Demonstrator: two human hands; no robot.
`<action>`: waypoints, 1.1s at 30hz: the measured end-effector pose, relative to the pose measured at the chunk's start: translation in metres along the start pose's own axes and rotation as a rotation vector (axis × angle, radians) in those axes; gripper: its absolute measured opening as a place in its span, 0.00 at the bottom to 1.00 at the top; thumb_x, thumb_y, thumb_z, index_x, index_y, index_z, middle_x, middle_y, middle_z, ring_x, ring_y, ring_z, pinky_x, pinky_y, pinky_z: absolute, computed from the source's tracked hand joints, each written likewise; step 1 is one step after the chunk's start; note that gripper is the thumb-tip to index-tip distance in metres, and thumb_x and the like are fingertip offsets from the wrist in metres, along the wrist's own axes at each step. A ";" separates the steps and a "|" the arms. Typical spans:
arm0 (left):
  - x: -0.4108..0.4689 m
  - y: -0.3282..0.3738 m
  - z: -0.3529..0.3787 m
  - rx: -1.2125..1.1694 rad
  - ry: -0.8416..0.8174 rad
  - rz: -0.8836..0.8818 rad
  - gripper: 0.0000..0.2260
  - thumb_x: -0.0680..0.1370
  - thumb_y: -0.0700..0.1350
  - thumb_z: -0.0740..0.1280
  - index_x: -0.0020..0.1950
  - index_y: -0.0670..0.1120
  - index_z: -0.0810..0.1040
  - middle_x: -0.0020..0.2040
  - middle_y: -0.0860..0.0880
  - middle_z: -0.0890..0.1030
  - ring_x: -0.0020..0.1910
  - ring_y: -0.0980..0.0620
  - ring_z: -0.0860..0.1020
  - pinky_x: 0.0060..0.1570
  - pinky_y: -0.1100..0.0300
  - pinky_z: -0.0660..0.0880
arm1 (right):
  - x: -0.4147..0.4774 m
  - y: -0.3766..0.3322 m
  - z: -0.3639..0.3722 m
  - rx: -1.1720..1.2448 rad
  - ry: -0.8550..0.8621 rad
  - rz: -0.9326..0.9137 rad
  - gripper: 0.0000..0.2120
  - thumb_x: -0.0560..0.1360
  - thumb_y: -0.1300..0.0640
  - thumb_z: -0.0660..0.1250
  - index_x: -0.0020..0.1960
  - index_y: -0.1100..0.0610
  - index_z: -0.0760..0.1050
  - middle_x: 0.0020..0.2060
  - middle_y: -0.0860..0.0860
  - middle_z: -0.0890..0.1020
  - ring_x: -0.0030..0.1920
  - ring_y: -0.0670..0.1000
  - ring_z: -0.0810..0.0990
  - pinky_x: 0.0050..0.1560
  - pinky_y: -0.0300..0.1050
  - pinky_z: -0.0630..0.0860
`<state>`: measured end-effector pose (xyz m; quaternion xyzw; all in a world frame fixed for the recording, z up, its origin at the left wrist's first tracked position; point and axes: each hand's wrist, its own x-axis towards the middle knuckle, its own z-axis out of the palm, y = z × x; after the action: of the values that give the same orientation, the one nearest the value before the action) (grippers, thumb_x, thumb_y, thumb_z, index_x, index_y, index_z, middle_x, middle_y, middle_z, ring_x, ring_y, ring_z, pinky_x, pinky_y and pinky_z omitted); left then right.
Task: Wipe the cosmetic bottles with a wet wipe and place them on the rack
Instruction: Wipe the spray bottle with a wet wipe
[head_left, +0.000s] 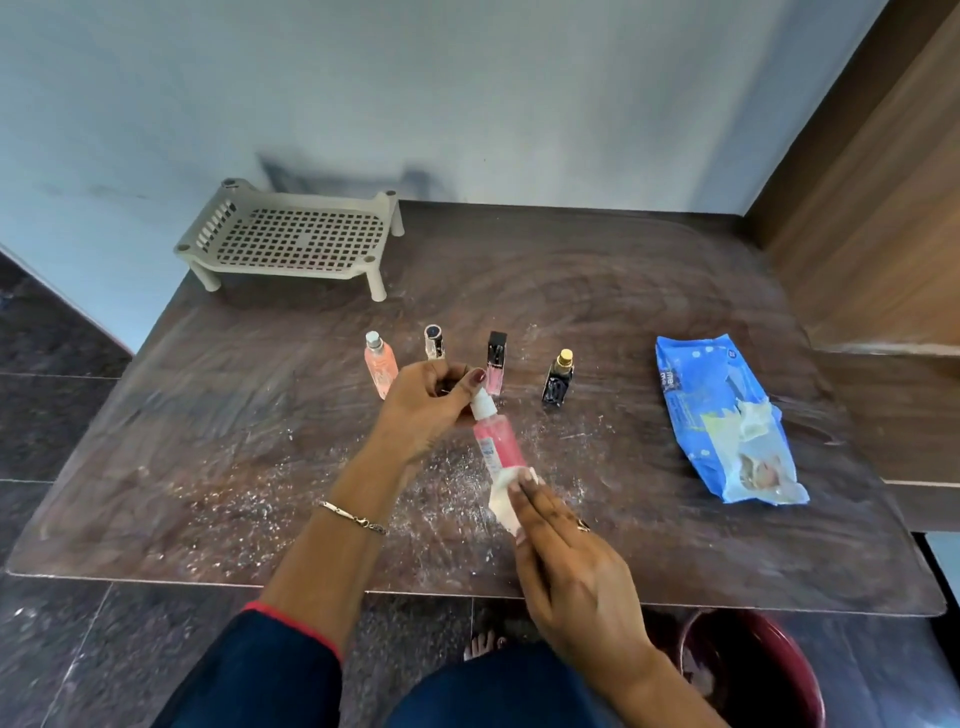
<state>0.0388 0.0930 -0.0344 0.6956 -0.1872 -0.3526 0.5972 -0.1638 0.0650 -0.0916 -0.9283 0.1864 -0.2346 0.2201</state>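
Note:
My left hand (423, 410) grips the white cap end of a pink spray bottle (497, 441), held tilted above the table. A white wet wipe (505, 499) is pressed against the bottle's lower end by my right hand (566, 561). Behind them stand a peach bottle (380, 371), a small clear bottle with a dark cap (434, 343), a pink bottle with a black cap (495, 364) and a black bottle with a gold cap (558, 382). The beige plastic rack (291, 236) sits at the table's far left corner with nothing on it.
A blue wet-wipe pack (722, 415) lies open at the right of the brown table (208, 441). White specks dust the tabletop. A dark red bucket (753, 670) stands on the floor under the near right edge. A wooden cabinet (872, 208) borders the right side.

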 end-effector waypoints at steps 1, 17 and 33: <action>-0.001 -0.005 0.000 -0.017 0.005 0.008 0.04 0.77 0.39 0.67 0.47 0.39 0.79 0.42 0.40 0.82 0.38 0.49 0.82 0.43 0.57 0.82 | -0.002 0.000 0.001 0.010 0.010 0.016 0.20 0.77 0.55 0.59 0.67 0.58 0.72 0.67 0.51 0.73 0.66 0.49 0.73 0.54 0.46 0.79; -0.007 -0.068 0.020 -0.148 -0.135 0.267 0.05 0.77 0.39 0.66 0.48 0.43 0.81 0.42 0.48 0.85 0.43 0.53 0.83 0.40 0.63 0.79 | 0.001 0.031 0.027 -0.075 0.252 -0.116 0.21 0.68 0.69 0.72 0.61 0.59 0.78 0.59 0.51 0.80 0.55 0.48 0.81 0.45 0.45 0.82; -0.034 -0.065 0.023 -0.108 -0.145 0.367 0.06 0.71 0.38 0.73 0.47 0.43 0.83 0.39 0.50 0.85 0.36 0.59 0.81 0.34 0.68 0.76 | -0.006 0.028 0.026 -0.142 0.395 -0.137 0.04 0.70 0.68 0.70 0.43 0.62 0.80 0.36 0.55 0.81 0.33 0.58 0.78 0.28 0.53 0.75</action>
<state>-0.0112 0.1135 -0.0884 0.5897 -0.3341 -0.2965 0.6728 -0.1622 0.0533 -0.1281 -0.8879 0.1785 -0.4128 0.0969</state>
